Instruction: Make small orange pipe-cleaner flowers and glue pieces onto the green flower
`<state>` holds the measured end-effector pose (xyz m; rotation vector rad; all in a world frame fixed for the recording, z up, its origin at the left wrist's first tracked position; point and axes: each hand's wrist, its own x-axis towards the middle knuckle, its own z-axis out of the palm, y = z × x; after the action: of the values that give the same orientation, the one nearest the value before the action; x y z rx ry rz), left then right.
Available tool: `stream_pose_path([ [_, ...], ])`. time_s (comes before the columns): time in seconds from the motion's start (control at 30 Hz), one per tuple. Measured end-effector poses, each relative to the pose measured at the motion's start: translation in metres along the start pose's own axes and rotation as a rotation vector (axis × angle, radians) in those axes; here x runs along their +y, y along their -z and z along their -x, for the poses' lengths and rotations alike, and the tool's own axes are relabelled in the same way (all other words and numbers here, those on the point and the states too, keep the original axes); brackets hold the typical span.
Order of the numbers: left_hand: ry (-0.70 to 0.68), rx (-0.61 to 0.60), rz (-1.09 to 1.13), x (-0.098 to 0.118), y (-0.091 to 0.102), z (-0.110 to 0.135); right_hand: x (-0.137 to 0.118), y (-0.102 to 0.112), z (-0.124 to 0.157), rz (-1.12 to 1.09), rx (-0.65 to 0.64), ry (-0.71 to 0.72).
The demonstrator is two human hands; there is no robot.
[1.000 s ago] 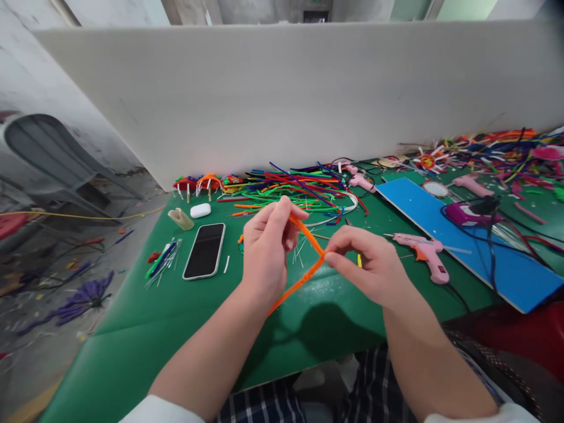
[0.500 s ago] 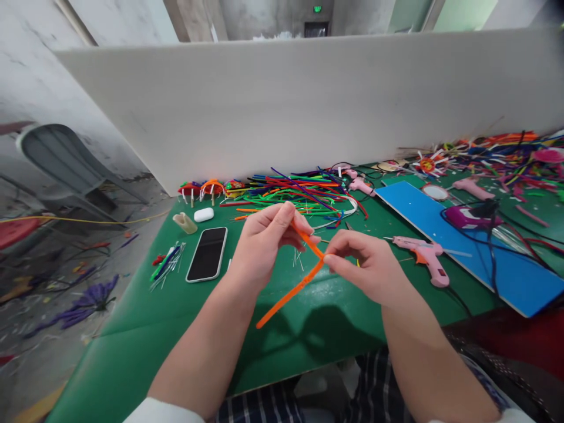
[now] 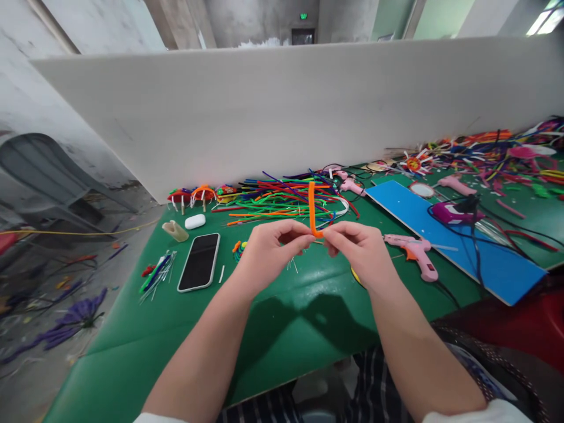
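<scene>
Both hands pinch an orange pipe cleaner [image 3: 312, 205] above the middle of the green table. One end of it stands straight up, and its lower part bends sideways between my fingertips. My left hand [image 3: 275, 247] is closed on the bend from the left, thumb against fingers. From the right, my right hand [image 3: 355, 244] grips the same piece close beside it. Part of the pipe cleaner is hidden by the fingers. Behind the hands lies a pile of coloured pipe cleaners [image 3: 282, 197]. A small coil of coloured pieces [image 3: 240, 249] shows partly behind my left hand.
A phone [image 3: 199, 262], a white earphone case [image 3: 195, 221] and a bundle of thin wires [image 3: 159, 273] lie left. To the right are a pink glue gun [image 3: 416, 251], a blue board [image 3: 440, 232] and trailing cords. A white partition [image 3: 282, 111] rises behind the green table [image 3: 176, 352].
The orange pipe cleaner has swung from slanting down toward me to standing upright. My hands have come closer together, and my left hand has lowered. The view has shifted slightly.
</scene>
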<state>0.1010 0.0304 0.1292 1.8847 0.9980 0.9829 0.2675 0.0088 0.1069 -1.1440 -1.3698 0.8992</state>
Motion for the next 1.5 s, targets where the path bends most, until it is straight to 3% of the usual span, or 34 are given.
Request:
stream_pose_path([
  [0.2, -0.019, 0.009, -0.059, -0.001, 0.004, -0.002, 0.003, 0.002, -0.002, -0.014, -0.016, -0.036],
  [0.63, -0.128, -0.110, -0.460, 0.004, 0.002, 0.003, 0.005, -0.001, -0.001, 0.246, -0.189, 0.064],
  [0.9, -0.065, -0.122, -0.391, -0.001, 0.001, 0.001, 0.004, -0.001, 0.000, 0.310, -0.231, 0.068],
  [1.13, -0.027, -0.079, -0.062, -0.005, -0.001, -0.003, 0.009, -0.005, -0.002, -0.033, -0.138, -0.081],
  [1.3, -0.037, -0.043, -0.120, -0.006, 0.001, -0.003, 0.011, -0.011, -0.003, -0.102, -0.026, -0.073],
  [1.5, -0.068, 0.030, -0.197, -0.007, -0.002, -0.003, 0.011, -0.009, -0.002, -0.100, -0.080, -0.085],
])
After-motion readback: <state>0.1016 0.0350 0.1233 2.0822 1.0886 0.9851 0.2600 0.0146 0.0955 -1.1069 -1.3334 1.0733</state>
